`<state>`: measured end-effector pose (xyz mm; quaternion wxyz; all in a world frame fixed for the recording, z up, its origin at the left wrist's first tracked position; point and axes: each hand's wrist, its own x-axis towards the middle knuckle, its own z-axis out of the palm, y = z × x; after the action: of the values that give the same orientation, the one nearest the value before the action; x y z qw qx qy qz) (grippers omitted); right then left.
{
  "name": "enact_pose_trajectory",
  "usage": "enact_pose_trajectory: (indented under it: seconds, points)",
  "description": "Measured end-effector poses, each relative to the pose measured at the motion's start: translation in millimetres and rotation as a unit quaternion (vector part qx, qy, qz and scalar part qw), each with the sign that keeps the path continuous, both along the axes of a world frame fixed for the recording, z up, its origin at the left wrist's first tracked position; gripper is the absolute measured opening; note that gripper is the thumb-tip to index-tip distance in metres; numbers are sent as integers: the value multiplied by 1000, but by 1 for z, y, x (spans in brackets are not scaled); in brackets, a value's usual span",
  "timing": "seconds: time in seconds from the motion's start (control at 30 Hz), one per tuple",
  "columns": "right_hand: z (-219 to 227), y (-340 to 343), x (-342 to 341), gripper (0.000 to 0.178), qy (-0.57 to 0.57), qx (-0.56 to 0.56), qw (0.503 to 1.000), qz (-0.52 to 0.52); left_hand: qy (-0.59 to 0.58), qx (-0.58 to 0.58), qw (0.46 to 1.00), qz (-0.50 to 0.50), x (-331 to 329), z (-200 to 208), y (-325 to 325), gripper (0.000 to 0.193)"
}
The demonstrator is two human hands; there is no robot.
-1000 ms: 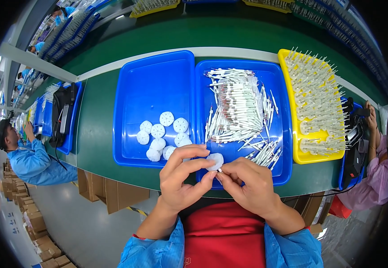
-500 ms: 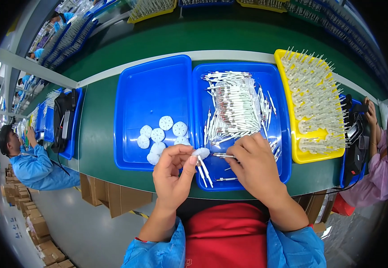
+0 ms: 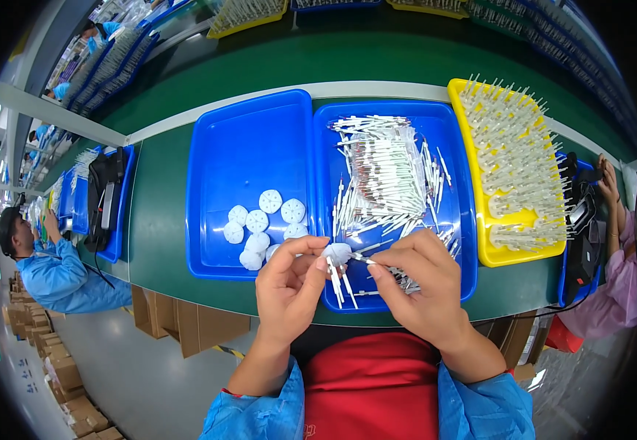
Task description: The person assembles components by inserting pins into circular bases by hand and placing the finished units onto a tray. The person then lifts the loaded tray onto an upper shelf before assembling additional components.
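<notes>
My left hand [image 3: 289, 290] pinches a round white disc with holes [image 3: 338, 253] over the near edge between two blue trays. Several thin white sticks [image 3: 342, 282] hang down from the disc. Close on its right, my right hand [image 3: 425, 286] grips one slim white stick [image 3: 362, 258] between thumb and fingers, its tip at the disc's side; whether it enters a hole I cannot tell. More white discs [image 3: 257, 221] lie in the near part of the left blue tray [image 3: 249, 139]. A pile of white sticks, some bundled in clear plastic [image 3: 383, 172], fills the right blue tray [image 3: 467, 253].
Right of the trays stands a yellow tray [image 3: 509, 257] crowded with upright stick assemblies [image 3: 513, 147]. A black device in a blue tray [image 3: 111, 191] is at the left. Co-workers sit at either side [image 3: 65, 271]. Cardboard boxes [image 3: 201, 323] stand below the table.
My right hand has lifted a stick from the right tray and brought it against the disc. My left hand has turned the disc, showing more of its face.
</notes>
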<state>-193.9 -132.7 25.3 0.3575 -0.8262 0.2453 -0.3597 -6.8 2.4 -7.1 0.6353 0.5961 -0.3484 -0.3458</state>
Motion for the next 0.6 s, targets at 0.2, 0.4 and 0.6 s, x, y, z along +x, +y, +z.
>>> enact_pose_trajectory:
  seconds: [0.2,0.4,0.6]
  points:
    - [-5,1,3,20,36,4,998,48,30,-15,999,-19,-2,1,0,28]
    - [-7,-1,0,17,38,32,997,61,37,-19,999,-21,-2,2,-1,28]
    - [0,-3,-3,12,27,83,992,86,14,-24,999,-23,-3,3,-1,27]
